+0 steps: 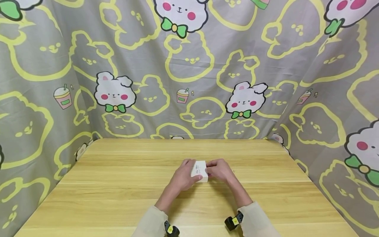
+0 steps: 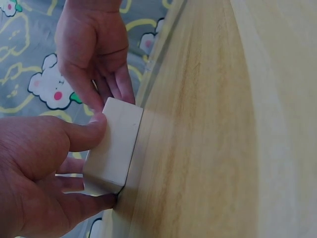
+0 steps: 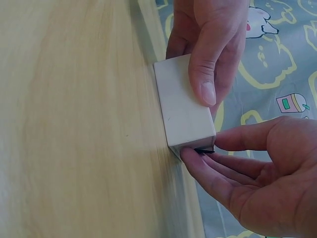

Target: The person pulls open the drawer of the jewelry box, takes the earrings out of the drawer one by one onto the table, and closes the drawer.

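A small white box (image 1: 201,167) with dark printed lettering on its top sits on the wooden table. My left hand (image 1: 183,176) grips it from the left, thumb along the near side in the head view. At the box's right end, my right hand (image 1: 219,169) has its thumb and fingers curled about the edges. Between those fingers the right wrist view shows a thin black strip (image 3: 204,151) at the end of the box; what it belongs to is unclear. One long plain side of the box (image 2: 119,136) faces the left wrist camera.
The light wooden table (image 1: 118,184) extends around both hands. A grey curtain (image 1: 201,46) with cartoon rabbits and yellow outlines hangs behind it and along both sides. Black wrist devices (image 1: 232,222) are strapped near the sleeves.
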The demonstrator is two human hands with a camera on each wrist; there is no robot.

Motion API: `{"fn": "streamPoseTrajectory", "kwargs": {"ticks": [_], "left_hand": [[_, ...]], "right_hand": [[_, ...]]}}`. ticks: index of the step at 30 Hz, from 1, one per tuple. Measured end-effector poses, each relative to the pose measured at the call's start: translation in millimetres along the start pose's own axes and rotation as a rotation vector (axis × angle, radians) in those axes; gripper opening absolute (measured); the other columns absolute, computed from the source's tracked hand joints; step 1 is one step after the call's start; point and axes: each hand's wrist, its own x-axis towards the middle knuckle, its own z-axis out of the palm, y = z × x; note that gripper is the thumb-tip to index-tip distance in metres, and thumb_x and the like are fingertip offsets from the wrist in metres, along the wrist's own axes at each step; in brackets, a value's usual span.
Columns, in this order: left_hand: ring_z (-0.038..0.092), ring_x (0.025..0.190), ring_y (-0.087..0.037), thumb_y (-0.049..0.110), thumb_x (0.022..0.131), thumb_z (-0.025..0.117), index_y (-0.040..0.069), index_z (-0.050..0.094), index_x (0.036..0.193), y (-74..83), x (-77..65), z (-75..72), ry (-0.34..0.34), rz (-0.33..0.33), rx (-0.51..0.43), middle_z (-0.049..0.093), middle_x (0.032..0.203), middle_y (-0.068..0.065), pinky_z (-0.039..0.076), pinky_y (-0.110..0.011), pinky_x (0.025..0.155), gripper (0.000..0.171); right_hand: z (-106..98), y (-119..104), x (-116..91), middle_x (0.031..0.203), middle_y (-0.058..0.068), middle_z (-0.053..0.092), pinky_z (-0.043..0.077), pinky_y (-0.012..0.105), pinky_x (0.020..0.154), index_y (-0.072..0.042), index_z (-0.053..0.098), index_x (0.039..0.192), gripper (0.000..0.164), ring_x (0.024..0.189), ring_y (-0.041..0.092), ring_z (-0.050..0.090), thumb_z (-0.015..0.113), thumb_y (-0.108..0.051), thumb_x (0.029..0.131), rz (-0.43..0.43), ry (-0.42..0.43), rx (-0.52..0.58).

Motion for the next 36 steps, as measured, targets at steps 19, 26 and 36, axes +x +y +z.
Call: {"fn": "streamPoseTrajectory", "kwargs": {"ticks": [19, 26, 36], "left_hand": [[0.057, 0.114, -0.030, 0.025, 0.091, 0.078, -0.004, 0.043, 0.149, -0.6, 1.1, 0.3, -0.005, 0.004, -0.021, 0.047, 0.148, -0.021, 0.048, -0.050, 0.101, 0.073], [0.057, 0.103, -0.027, 0.023, 0.088, 0.080, -0.002, 0.049, 0.146, 5.6, 0.4, 0.8, 0.022, -0.016, -0.037, 0.052, 0.139, -0.021, 0.051, -0.045, 0.091, 0.070], [0.058, 0.091, -0.026, 0.033, 0.091, 0.077, -0.003, 0.054, 0.138, 5.0, 0.9, -12.2, 0.030, -0.058, -0.050, 0.064, 0.116, -0.019, 0.051, -0.042, 0.078, 0.064]], "right_hand": [[0.4, 2.4, 1.6, 0.088, 0.017, 0.075, 0.062, 0.038, 0.069, 0.009, 0.074, 0.106, 0.024, 0.071, 0.023, 0.072, 0.068, 0.001, 0.084, 0.009, 0.001, -0.007], [-2.5, 4.7, 2.1, 0.089, 0.018, 0.075, 0.063, 0.039, 0.069, 0.010, 0.073, 0.108, 0.024, 0.071, 0.024, 0.073, 0.067, 0.002, 0.086, 0.020, -0.011, 0.031], [0.5, 1.1, 2.0, 0.080, 0.013, 0.074, 0.062, 0.036, 0.064, 0.007, 0.073, 0.106, 0.024, 0.065, 0.022, 0.072, 0.067, 0.000, 0.084, 0.018, 0.025, -0.035]]}}
